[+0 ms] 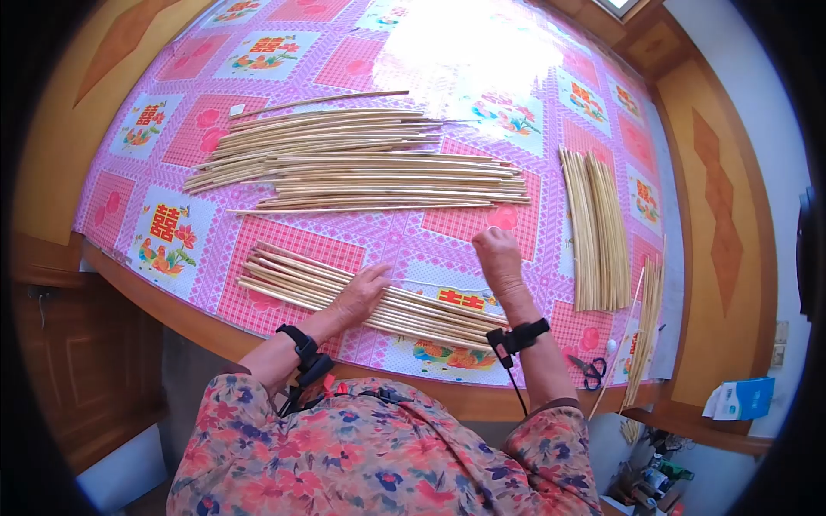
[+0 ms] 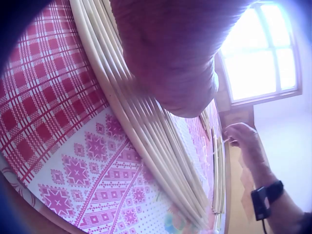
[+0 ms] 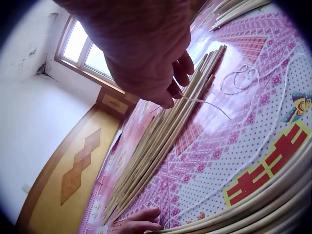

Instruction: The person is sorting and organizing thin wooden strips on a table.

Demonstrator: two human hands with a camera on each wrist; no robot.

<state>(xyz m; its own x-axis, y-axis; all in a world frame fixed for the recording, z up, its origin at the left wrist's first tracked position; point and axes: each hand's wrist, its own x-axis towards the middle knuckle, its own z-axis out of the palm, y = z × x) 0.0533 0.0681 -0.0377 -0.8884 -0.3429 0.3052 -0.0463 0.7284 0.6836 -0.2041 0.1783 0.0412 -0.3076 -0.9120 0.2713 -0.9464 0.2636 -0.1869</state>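
Observation:
A row of thin pale wooden sticks (image 1: pixel 422 314) lies on the tablecloth close to the person's body. My left hand (image 1: pixel 361 294) rests across these sticks, its fingers (image 3: pixel 141 222) fairly straight at their far edge. From beside those fingers a thin white string (image 3: pixel 263 146) runs over the cloth in a loose curve and loops. My right hand (image 1: pixel 499 258) is raised above the cloth, to the right of the left one. Between its thumb and fingertips it pinches the string, whose tail sticks out in the right wrist view.
Two overlapping groups of sticks (image 1: pixel 396 176) lie farther back. A thick stick bundle (image 1: pixel 594 232) stands to the right, with more sticks (image 1: pixel 645 335) near the right edge. Scissors (image 1: pixel 589 371) lie at the front right. The patterned tablecloth (image 1: pixel 206 224) covers the table; a blue packet (image 1: pixel 744 398) is beyond it.

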